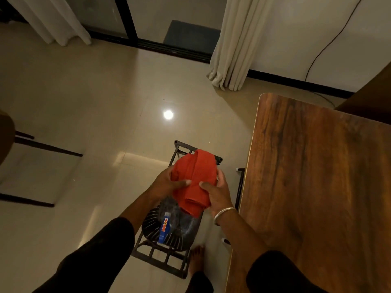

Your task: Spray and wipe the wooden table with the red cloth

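The red cloth (195,180) is bunched and folded between both my hands, held in the air above a dark chair. My left hand (169,183) grips its left side with the thumb on top. My right hand (218,190), a silver bangle on its wrist, grips the right side. A blue spray bottle (165,227) with an orange label lies on a round dark perforated basket (152,224) on the chair seat, below the cloth. The wooden table (317,187) fills the right side, its top bare and to the right of my hands.
The dark metal-framed chair (160,259) stands against the table's left edge. My bare foot (196,259) is on the glossy tiled floor. Curtains (232,45), a sliding glass door and a wall cable lie beyond. Another piece of furniture sits at the far left.
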